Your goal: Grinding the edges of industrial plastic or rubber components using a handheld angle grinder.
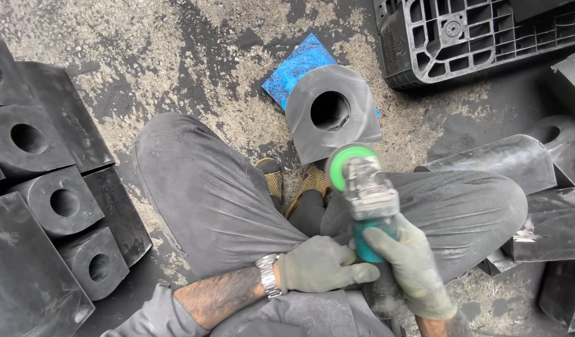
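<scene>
Flat, even daylight falls from overhead on a gritty concrete floor (194, 56), casting only soft, shallow shadows. Black rubber blocks (50, 187) at left swallow detail, while the block (552, 224) at right carries a pale sheen. The grinder (362, 184) shows slight motion blur. Wide-lens bending curves the frame's edges; the centre stays sharp.
</scene>
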